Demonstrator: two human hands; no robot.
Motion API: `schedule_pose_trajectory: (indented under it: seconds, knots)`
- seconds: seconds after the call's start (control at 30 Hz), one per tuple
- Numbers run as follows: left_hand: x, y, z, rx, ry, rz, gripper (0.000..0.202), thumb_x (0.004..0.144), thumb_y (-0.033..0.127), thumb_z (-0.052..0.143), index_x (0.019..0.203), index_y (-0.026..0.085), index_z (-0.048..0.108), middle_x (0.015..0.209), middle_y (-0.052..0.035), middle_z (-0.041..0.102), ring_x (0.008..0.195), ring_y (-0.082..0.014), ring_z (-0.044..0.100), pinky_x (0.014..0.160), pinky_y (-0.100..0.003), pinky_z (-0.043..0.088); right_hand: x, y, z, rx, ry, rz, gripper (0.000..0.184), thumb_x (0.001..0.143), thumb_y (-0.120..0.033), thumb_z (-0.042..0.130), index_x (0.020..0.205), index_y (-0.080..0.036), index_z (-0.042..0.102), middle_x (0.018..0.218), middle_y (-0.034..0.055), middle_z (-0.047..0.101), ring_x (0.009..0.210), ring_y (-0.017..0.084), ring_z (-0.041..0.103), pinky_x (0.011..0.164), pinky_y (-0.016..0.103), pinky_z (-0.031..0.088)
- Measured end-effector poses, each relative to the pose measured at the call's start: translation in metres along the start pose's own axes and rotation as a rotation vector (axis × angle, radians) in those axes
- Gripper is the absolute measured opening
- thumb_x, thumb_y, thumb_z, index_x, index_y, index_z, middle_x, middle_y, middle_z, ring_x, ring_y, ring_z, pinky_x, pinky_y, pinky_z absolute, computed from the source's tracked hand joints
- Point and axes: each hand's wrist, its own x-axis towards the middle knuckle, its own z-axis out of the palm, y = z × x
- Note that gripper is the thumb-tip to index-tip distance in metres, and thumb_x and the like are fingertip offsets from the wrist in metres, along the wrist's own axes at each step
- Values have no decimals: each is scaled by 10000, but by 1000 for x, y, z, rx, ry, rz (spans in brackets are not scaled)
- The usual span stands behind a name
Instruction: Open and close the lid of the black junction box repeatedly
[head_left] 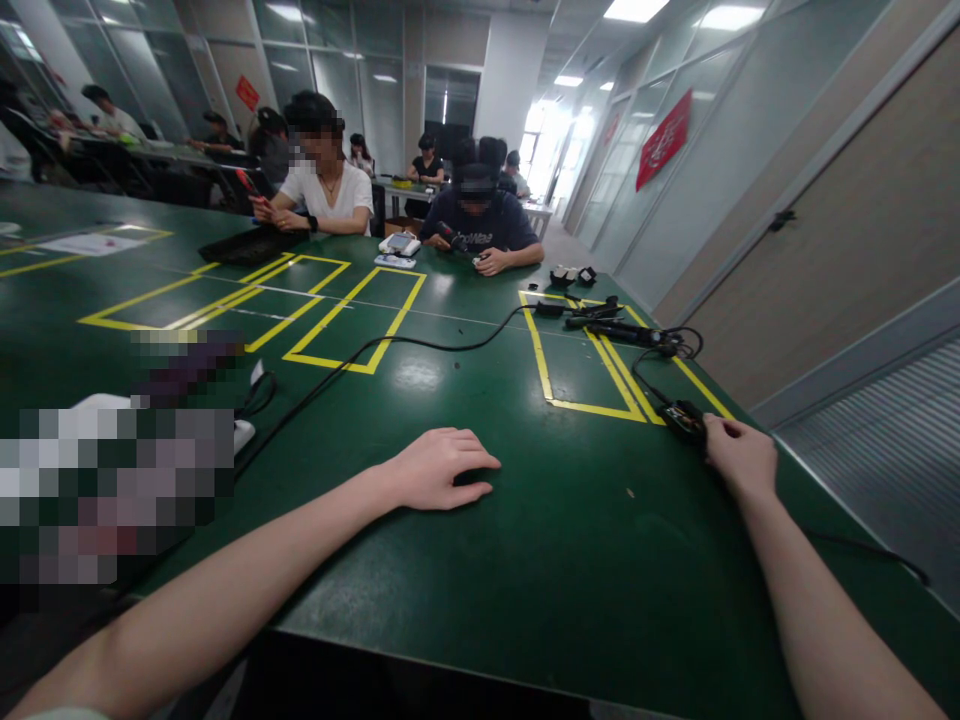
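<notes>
- Far left, part of the green table [570, 520] is masked by blurred squares; what lies there I cannot tell.
- Beyond it sits a black tray [251, 247], and behind that a person in white [334, 205] holds up something red [245, 182].
- A black cable [450, 348] curves from the left side across the table to the right.
- Near the middle, the left hand [442, 468] rests palm down on bare table, holding nothing, its fingers loosely bent and the thumb apart from them.
- Across the table, a person in a dark shirt [487, 225] leans over a small item.
- Right of centre, black gear [622, 330] with looped wires lies over yellow tape [592, 410].
- Nearer, by the table's right edge, is a black device [684, 420], wired towards that gear.
- At its right end, the right hand [742, 455] pinches the device between thumb and fingers.
</notes>
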Motion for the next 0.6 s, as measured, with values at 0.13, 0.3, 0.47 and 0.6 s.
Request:
schedule_pose_trajectory:
  seconds: [0.13,0.3,0.47,0.6]
  knots:
    - [0,0,0,-3,-3,4,270,1008,334,605,1190,173,723,1122,-93,777,1046,-237,713,940,-376,563,-3,-6,-4,43,3,53,385,839,-323,581,1101,-134,790,692,79,711,451,210,571,593,363,499]
    - [0,0,0,-4,4,8,254,1001,318,620,1177,169,728,1116,-91,779,1047,-236,713,934,-368,563,-6,-12,-8,61,12,98,388,866,-299,542,1127,-145,786,555,27,595,449,228,545,562,352,465]
    - [0,-1,2,14,5,7,233,995,318,632,1154,180,733,1103,-80,783,1043,-234,712,932,-355,558,-10,-14,-11,55,6,93,380,881,-263,534,1131,-138,792,520,20,563,457,219,532,598,346,459]
    - [0,0,2,11,-1,7,231,998,311,626,1153,174,729,1118,-80,783,1049,-230,710,938,-351,556,-10,-13,-9,50,26,69,415,883,-289,542,1188,-122,769,680,84,693,496,209,549,631,348,479]
